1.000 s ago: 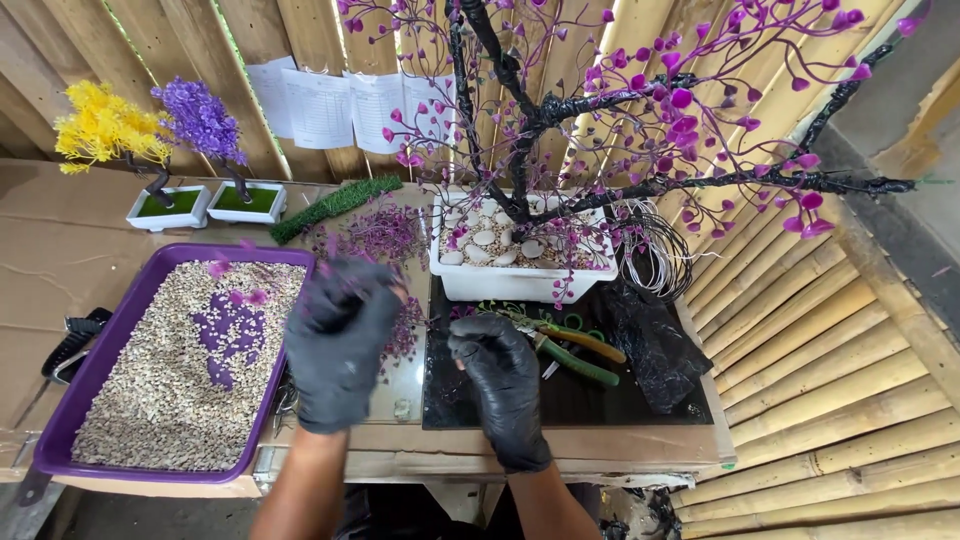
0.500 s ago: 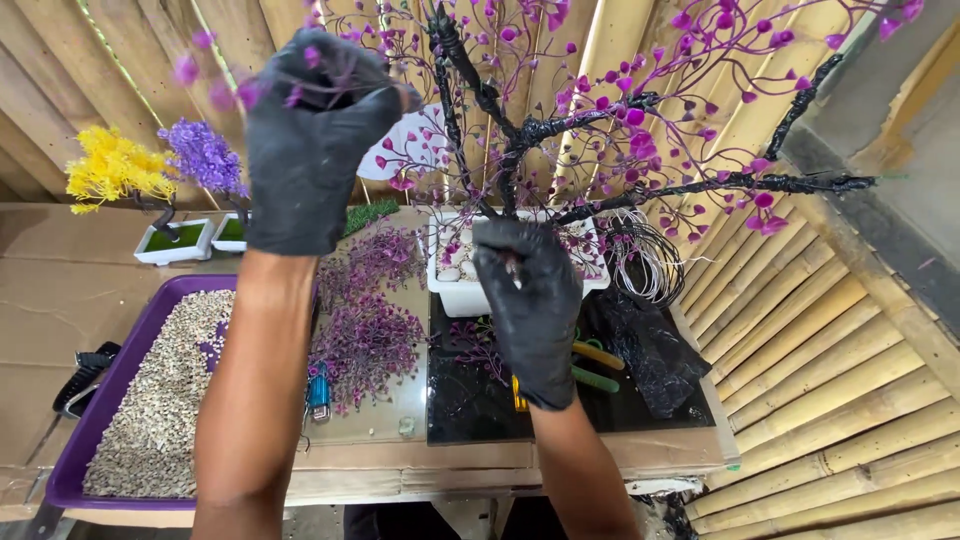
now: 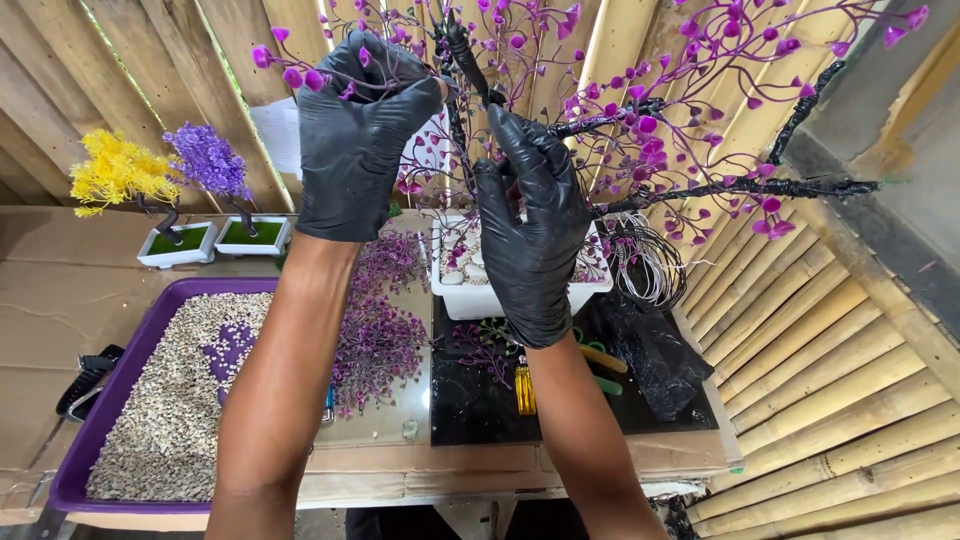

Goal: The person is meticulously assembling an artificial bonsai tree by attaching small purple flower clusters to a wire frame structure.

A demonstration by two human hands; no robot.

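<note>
- Now the left hand, in a black glove, is closed around a thin twig with purple leaves.
- The right hand grips the dark trunk of the artificial tree, above its white pot.
- A purple tray of gravel lies on the left.

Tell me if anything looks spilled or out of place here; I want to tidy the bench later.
Nothing looks spilled or damaged. The gravel stays inside the purple tray, the loose purple sprigs lie heaped on the table beside it, and the wire coil sits by the white pot. Both gloved hands, left hand and right hand, are up at the tree's branches.
</note>
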